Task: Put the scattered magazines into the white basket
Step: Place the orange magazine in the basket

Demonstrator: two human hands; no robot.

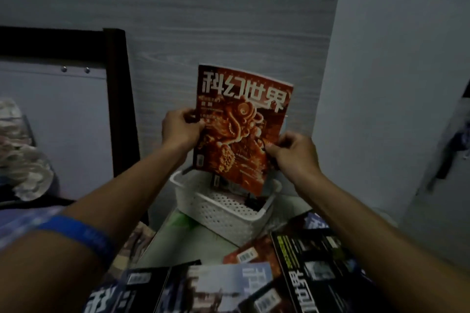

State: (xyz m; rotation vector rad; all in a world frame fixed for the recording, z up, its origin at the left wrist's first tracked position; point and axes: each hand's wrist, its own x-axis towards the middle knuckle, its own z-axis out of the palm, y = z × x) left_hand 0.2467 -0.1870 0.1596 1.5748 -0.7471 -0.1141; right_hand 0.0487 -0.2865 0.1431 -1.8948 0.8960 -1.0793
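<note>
A red magazine (pixel 241 132) was held upright over the white basket (pixel 223 207) by both hands, the left hand (pixel 181 127) clamped on its left edge and the right hand (pixel 292 151) pinched on its right edge lower down. Its lower corner was seen dipping past the basket's far rim, so this magazine was judged to be partway in but not yet released. Something dark was visible inside the basket at its right end (whether it was a magazine already stowed could not be told in the dim light). Most of the task was judged to be left: several magazines were seen scattered on the surface (pixel 178 239) nearer the camera. A black-covered magazine (pixel 312 272) lay at the right, a reddish magazine (pixel 251 254) was partly tucked beneath it just beside the basket's near corner, a pale blue magazine (pixel 229 284) lay in the middle, and a dark magazine (pixel 132 287) was seen at the lower left, the covers overlapping one another. A further dark cover (pixel 315 221) was glimpsed under the right forearm. A blue wristband (pixel 81 236) was worn on the left arm. At least five magazines were therefore counted as waiting.
</note>
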